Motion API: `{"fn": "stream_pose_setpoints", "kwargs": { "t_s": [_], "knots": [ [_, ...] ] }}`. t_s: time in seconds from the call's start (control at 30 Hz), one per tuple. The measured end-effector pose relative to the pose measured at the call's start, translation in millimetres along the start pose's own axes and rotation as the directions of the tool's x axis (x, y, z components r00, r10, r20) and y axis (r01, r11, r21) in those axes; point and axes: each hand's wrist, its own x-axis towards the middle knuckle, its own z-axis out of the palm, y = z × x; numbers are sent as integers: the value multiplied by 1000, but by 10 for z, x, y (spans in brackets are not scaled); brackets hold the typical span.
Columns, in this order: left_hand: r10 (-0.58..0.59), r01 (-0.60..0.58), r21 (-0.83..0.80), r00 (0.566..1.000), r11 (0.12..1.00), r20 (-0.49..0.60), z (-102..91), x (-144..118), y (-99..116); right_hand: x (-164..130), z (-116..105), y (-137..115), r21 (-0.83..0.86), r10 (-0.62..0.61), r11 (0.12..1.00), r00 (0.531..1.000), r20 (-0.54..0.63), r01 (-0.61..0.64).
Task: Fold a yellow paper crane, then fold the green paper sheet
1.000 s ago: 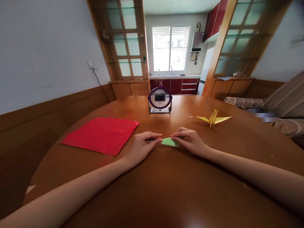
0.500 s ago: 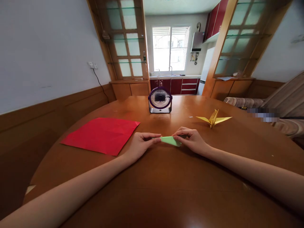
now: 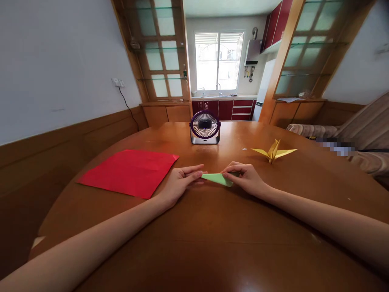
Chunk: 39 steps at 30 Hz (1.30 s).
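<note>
A small piece of folded light-green paper (image 3: 217, 178) is held between my two hands just above the wooden table, its narrow end to the left and its wider end to the right. My left hand (image 3: 180, 181) pinches the narrow tip with the thumb on top, the other fingers stretched behind and below. At the wider end, my right hand (image 3: 244, 177) grips the paper between thumb and curled fingers, which cover its right part. Beyond my right hand stands a folded gold paper crane (image 3: 274, 153). Left of my left hand lies a flat red sheet of paper (image 3: 130, 173).
The brown wooden table (image 3: 188, 243) has a curved edge. A small purple desk fan (image 3: 205, 126) stands at its far side. A striped sofa (image 3: 364, 138) is at the right, and a wall socket (image 3: 118, 82) with a black cord is on the left wall.
My left thumb and fingers have shifted slightly left along the green paper, and the index finger has lifted off its edge. My right hand keeps its grip, nearly still.
</note>
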Motion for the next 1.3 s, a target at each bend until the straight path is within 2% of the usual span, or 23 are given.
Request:
{"fn": "stream_pose_setpoints", "kwargs": {
  "t_s": [0.2,0.4,0.53,0.7,0.93,1.07,1.3],
  "knots": [
    [-10,10,-2,999,1000,41,-24,26,-15,9,-4,14,-1,19,1000,1000,13,-19],
    [12,-13,56,1000,998,24,-38,33,-11,8,-12,-1,11,53,999,999,11,-53],
    [0,-4,73,999,997,51,-41,19,-7,6,-18,-16,8,75,997,997,12,-75],
    [-15,4,196,999,980,52,-7,-10,-11,9,-23,-15,-5,56,998,997,54,-55],
    [-1,-6,156,999,988,48,19,-2,-3,11,-19,1,-6,43,999,997,69,-43],
    [27,-37,206,998,978,52,21,-4,-10,9,-17,-16,-4,40,999,996,80,-39],
    [-2,-21,255,996,967,93,23,18,-42,13,-13,-36,6,60,998,994,87,-61]
  ]
}}
